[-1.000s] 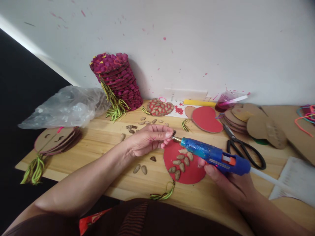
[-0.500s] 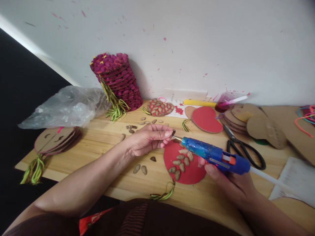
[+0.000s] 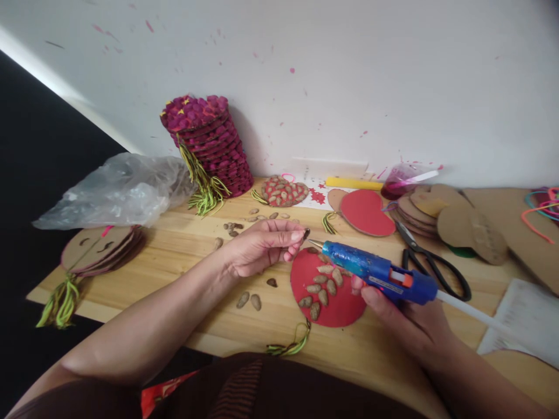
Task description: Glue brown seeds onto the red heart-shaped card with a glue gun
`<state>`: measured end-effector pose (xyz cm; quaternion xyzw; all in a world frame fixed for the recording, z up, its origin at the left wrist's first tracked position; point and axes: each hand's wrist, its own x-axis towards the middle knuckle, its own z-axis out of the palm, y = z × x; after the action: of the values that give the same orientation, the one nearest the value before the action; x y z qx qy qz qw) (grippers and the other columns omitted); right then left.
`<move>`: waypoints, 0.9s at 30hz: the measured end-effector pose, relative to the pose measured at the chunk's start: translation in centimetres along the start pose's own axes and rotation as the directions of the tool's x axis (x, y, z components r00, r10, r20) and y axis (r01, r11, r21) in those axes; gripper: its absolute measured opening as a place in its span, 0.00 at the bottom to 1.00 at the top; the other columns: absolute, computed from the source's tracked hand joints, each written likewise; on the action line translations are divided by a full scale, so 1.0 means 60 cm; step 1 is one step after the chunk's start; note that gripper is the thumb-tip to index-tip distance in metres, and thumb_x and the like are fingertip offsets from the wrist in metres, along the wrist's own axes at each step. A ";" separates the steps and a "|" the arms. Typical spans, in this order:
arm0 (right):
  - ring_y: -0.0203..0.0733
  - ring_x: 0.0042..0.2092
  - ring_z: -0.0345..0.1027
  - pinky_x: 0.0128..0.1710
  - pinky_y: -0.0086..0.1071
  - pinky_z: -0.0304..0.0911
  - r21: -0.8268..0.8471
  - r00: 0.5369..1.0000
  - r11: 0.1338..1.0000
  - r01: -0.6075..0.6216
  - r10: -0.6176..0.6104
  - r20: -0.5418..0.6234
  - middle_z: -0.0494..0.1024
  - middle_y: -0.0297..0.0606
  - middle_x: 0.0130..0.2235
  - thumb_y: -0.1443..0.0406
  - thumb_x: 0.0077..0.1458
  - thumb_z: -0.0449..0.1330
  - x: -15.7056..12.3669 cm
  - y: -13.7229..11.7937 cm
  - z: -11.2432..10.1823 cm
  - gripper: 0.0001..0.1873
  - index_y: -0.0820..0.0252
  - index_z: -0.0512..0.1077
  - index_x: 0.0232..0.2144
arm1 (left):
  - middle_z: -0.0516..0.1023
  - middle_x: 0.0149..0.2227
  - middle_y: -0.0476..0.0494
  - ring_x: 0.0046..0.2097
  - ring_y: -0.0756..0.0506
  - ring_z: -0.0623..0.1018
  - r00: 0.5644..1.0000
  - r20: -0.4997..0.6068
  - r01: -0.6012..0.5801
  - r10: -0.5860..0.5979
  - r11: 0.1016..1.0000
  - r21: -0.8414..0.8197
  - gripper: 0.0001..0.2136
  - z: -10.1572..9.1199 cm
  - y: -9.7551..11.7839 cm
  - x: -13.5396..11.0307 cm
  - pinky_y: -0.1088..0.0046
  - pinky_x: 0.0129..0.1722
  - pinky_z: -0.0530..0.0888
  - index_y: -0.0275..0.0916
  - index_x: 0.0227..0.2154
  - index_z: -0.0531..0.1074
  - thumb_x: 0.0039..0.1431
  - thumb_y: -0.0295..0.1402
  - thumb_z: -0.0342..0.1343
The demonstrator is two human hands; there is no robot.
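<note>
My left hand [image 3: 266, 247] pinches a small dark brown piece, which looks like a peanut shell [image 3: 306, 234], between thumb and fingers. My right hand [image 3: 406, 320] is wrapped round a blue glue gun [image 3: 371, 269]; a white glue stick [image 3: 471, 317] sticks out of its back. The nozzle points left at the shell, just short of it. Below the gun lies a red disc [image 3: 340, 311] with several peanuts [image 3: 323, 297] on it in rows, partly hidden by the gun. A green tassel [image 3: 290, 348] hangs from its near edge.
Loose peanuts [image 3: 255, 301] lie near my left forearm. Behind stand a purple bumpy stack [image 3: 213, 145], a plastic bag [image 3: 117, 192] and a peanut-covered heart [image 3: 285, 191]. To the right are a red heart shape [image 3: 367, 212], black-handled scissors [image 3: 430, 262] and cardboard shapes [image 3: 463, 227].
The glue gun has drawn back slightly to the right, so its nozzle no longer meets the shell. My left hand has hardly moved.
</note>
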<state>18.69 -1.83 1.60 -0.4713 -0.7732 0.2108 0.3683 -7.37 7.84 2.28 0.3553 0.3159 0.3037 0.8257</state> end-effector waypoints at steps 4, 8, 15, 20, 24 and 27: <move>0.44 0.33 0.76 0.33 0.35 0.70 0.062 0.991 0.990 -0.123 0.126 -0.035 0.81 0.37 0.32 0.63 0.61 0.58 0.003 0.003 0.005 0.06 0.55 0.76 0.34 | 0.75 0.25 0.49 0.25 0.56 0.72 0.997 -0.058 -0.038 0.042 0.996 0.080 0.13 0.002 0.007 -0.003 0.81 0.27 0.70 0.33 0.30 0.78 0.45 0.33 0.74; 0.43 0.31 0.75 0.29 0.33 0.69 0.136 0.958 0.954 -0.266 0.277 -0.070 0.81 0.37 0.30 0.58 0.61 0.59 0.009 0.007 0.010 0.10 0.56 0.77 0.36 | 0.77 0.26 0.48 0.26 0.54 0.74 0.988 -0.106 -0.078 0.114 0.950 0.301 0.15 0.006 0.005 -0.006 0.78 0.29 0.71 0.33 0.32 0.78 0.45 0.35 0.73; 0.40 0.30 0.73 0.29 0.32 0.68 0.217 0.948 0.932 -0.289 0.311 -0.072 0.81 0.36 0.32 0.57 0.62 0.59 0.010 0.012 0.012 0.10 0.54 0.77 0.36 | 0.80 0.30 0.47 0.29 0.53 0.74 0.935 -0.083 -0.117 0.345 0.520 0.846 0.08 0.011 -0.018 -0.010 0.79 0.28 0.68 0.35 0.32 0.78 0.54 0.35 0.65; 0.38 0.27 0.71 0.27 0.31 0.68 0.272 0.948 0.918 -0.288 0.313 -0.054 0.84 0.36 0.36 0.57 0.62 0.59 0.008 0.010 0.022 0.10 0.52 0.79 0.39 | 0.80 0.28 0.48 0.28 0.53 0.73 0.915 -0.057 -0.078 0.398 0.316 0.945 0.06 0.011 -0.031 -0.010 0.79 0.27 0.68 0.38 0.31 0.79 0.55 0.34 0.62; 0.36 0.25 0.71 0.24 0.30 0.68 0.313 0.942 0.901 -0.300 0.331 -0.050 0.84 0.37 0.39 0.57 0.62 0.59 0.011 0.006 0.027 0.13 0.51 0.80 0.44 | 0.80 0.30 0.47 0.28 0.52 0.74 0.912 -0.055 -0.063 0.406 0.273 0.960 0.06 0.013 -0.036 -0.008 0.78 0.28 0.69 0.38 0.32 0.79 0.56 0.34 0.61; 0.36 0.26 0.71 0.26 0.29 0.69 0.298 0.942 0.904 -0.307 0.334 -0.042 0.84 0.36 0.37 0.57 0.63 0.58 0.013 0.001 0.025 0.14 0.53 0.81 0.44 | 0.80 0.29 0.46 0.29 0.51 0.74 0.911 -0.048 -0.066 0.410 0.260 0.963 0.05 0.018 -0.035 -0.007 0.77 0.28 0.69 0.37 0.31 0.79 0.56 0.33 0.61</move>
<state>17.38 -1.07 0.90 -0.5428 -0.6285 0.3564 0.4282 -6.25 5.94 1.33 0.7671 0.4918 0.2289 0.3425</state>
